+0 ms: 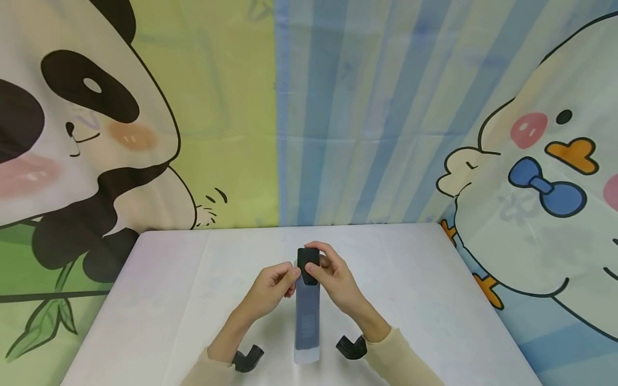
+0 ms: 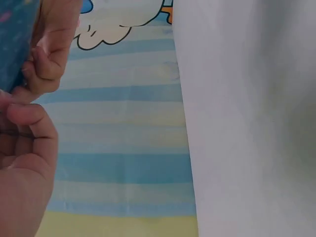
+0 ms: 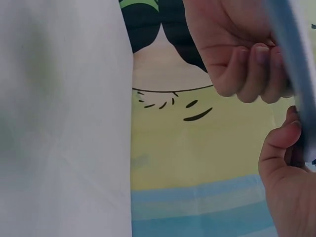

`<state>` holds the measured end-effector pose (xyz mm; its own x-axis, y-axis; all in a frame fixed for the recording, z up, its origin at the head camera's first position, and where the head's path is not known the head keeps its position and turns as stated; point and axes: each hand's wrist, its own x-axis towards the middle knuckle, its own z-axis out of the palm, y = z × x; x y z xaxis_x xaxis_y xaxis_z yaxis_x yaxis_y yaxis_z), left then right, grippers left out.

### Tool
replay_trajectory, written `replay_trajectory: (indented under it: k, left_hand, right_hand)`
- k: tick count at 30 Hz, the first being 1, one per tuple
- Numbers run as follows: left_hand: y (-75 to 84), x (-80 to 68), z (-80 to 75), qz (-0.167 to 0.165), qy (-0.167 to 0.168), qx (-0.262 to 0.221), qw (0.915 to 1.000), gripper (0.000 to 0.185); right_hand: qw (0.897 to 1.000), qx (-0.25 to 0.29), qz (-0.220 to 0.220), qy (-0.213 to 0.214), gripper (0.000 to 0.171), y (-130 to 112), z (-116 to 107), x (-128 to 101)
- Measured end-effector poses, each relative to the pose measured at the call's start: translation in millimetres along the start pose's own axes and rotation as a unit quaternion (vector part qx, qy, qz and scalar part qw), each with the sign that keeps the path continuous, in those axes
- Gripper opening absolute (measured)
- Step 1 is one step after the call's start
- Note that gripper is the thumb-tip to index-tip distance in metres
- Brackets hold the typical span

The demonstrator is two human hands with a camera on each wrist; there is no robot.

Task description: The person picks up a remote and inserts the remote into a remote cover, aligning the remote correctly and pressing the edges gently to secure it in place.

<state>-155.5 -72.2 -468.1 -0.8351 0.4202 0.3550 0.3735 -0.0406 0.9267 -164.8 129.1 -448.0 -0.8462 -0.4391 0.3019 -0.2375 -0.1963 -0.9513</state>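
A long, narrow blue-grey package point(image 1: 307, 316) with a pale lower end hangs upright over the table in the head view. A black flat piece point(image 1: 308, 260) covers its upper end. My right hand point(image 1: 339, 281) holds this end, thumb on the black front and index finger over the top. With thumb and curled fingers, my left hand point(image 1: 270, 289) pinches the left edge near the top. The left wrist view shows the package's speckled blue face point(image 2: 15, 44) only in part. Its blurred side point(image 3: 296, 64) appears in the right wrist view. What kind of package it is cannot be told.
A white-covered table point(image 1: 217, 300) lies beneath the hands. Behind it hangs a cloth backdrop point(image 1: 367, 107) with a printed panda, stripes and a white bird. Black wrist mounts point(image 1: 248, 358) stick out from both wrists near the sleeves.
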Motion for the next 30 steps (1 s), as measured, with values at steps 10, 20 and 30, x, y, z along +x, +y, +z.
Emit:
replay_trajectory:
  k: [10,20,30]
  left_hand:
    - [0.4,-15.7,-1.8,-0.089,-0.040,-0.005,0.9952,0.038]
    - [0.7,-22.0,-1.0,-0.207,-0.102,-0.155,0.9605,0.056]
    - [0.4,-21.9,-3.0,-0.269,-0.040,-0.268,0.9243,0.063]
  right_hand:
    - [0.999,-0.039,-0.011,0.020,0.048,3.9,-6.6,-2.1]
    - [0.997,-0.060,-0.024,0.031,0.058,1.6,-10.5,-2.4]
    - [0.983,-0.165,-0.081,0.014,0.046,-10.2,-2.1,-11.1]
